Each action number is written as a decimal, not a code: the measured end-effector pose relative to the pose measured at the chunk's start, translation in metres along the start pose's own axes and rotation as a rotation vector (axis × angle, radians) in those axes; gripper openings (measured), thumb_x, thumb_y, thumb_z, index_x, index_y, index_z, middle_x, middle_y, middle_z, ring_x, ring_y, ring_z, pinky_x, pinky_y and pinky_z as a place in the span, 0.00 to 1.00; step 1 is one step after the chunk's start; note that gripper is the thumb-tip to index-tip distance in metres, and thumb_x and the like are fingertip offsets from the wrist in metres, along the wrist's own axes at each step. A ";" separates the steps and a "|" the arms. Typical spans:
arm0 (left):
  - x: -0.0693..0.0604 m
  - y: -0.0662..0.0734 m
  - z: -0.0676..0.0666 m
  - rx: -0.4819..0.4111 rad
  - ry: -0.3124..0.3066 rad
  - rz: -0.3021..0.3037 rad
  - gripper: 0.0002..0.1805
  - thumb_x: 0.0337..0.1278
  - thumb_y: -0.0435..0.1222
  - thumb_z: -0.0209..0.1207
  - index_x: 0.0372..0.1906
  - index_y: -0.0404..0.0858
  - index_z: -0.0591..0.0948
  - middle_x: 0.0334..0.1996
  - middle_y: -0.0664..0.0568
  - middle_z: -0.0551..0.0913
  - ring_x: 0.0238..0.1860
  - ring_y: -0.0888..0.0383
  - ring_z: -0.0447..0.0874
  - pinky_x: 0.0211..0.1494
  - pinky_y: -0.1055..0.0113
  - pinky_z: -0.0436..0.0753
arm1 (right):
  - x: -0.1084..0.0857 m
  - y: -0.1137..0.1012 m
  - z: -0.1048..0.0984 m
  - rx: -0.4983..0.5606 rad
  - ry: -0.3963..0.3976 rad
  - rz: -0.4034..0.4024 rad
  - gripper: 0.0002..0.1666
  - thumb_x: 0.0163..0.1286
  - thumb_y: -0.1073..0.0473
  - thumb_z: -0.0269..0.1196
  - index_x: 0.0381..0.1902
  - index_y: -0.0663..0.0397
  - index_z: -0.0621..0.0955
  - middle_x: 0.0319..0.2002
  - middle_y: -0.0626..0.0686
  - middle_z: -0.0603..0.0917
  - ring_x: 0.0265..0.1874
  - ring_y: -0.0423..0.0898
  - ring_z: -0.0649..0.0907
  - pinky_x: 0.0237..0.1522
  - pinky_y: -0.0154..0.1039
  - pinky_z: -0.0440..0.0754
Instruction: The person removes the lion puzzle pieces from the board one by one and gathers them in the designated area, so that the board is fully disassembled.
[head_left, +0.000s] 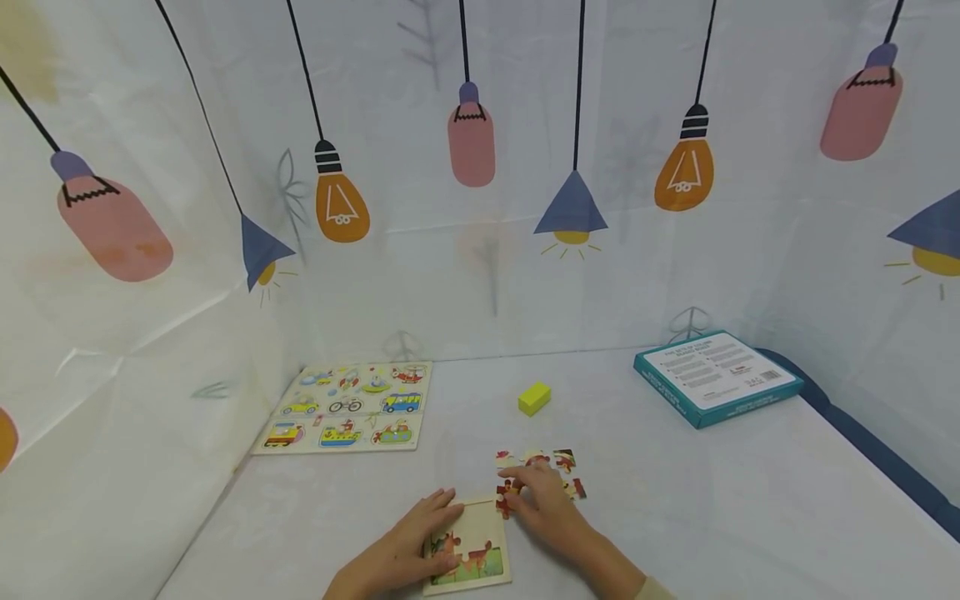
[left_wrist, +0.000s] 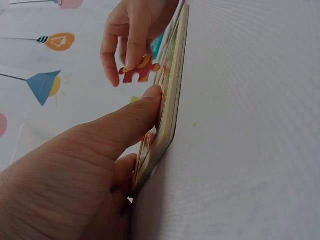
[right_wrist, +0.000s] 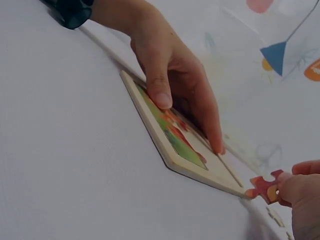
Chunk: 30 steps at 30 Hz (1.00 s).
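Note:
My left hand (head_left: 408,546) holds the left side of a shallow wooden puzzle tray (head_left: 467,587). Its thumb rests on the fitted pieces (right_wrist: 186,145), while its other fingers lie along the far edge. The pieces show green ground and a reddish-brown figure and fill the tray's near part; bare wood shows beyond. Just off the tray's far right corner, my right hand (head_left: 551,508) pinches a red and orange jigsaw piece (left_wrist: 139,71) between thumb and fingers. Several loose jigsaw pieces (head_left: 564,459) lie on the white surface around that hand, some partly covered by it.
Behind the tray sits a yellow block (head_left: 535,399). A vehicle picture puzzle board (head_left: 360,408) lies at the back left, and a teal and white box (head_left: 716,377) at the back right. A white sheet printed with lamps (head_left: 480,275) hangs behind the table.

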<state>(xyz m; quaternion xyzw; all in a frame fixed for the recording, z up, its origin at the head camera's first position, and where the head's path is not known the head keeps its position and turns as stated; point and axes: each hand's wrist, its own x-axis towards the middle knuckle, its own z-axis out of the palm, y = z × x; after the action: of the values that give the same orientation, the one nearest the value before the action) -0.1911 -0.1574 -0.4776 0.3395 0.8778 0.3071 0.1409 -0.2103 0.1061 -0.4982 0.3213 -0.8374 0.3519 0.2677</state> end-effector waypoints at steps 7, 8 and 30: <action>0.001 0.000 0.000 -0.015 -0.010 -0.011 0.37 0.56 0.58 0.52 0.67 0.44 0.64 0.69 0.46 0.56 0.69 0.44 0.49 0.64 0.44 0.56 | 0.000 0.015 -0.008 0.011 0.055 -0.026 0.16 0.49 0.67 0.69 0.39 0.53 0.83 0.29 0.40 0.80 0.30 0.37 0.73 0.34 0.35 0.70; 0.001 -0.001 0.000 -0.018 -0.011 -0.011 0.36 0.56 0.58 0.52 0.67 0.44 0.64 0.69 0.46 0.56 0.69 0.44 0.49 0.64 0.44 0.56 | 0.000 0.017 -0.008 0.010 0.068 -0.044 0.16 0.49 0.68 0.69 0.38 0.54 0.83 0.28 0.40 0.81 0.29 0.37 0.74 0.34 0.36 0.70; 0.001 0.000 0.000 0.000 0.012 -0.029 0.38 0.54 0.59 0.52 0.67 0.45 0.64 0.69 0.47 0.56 0.69 0.45 0.48 0.64 0.42 0.54 | -0.006 0.028 -0.018 -0.204 0.026 0.141 0.11 0.49 0.61 0.71 0.34 0.49 0.85 0.31 0.41 0.83 0.33 0.40 0.71 0.33 0.40 0.63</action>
<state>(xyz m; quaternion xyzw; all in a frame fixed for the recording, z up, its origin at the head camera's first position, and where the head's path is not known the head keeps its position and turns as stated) -0.1917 -0.1561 -0.4775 0.3247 0.8835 0.3073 0.1401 -0.2231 0.1372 -0.5032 0.2284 -0.8858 0.2870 0.2843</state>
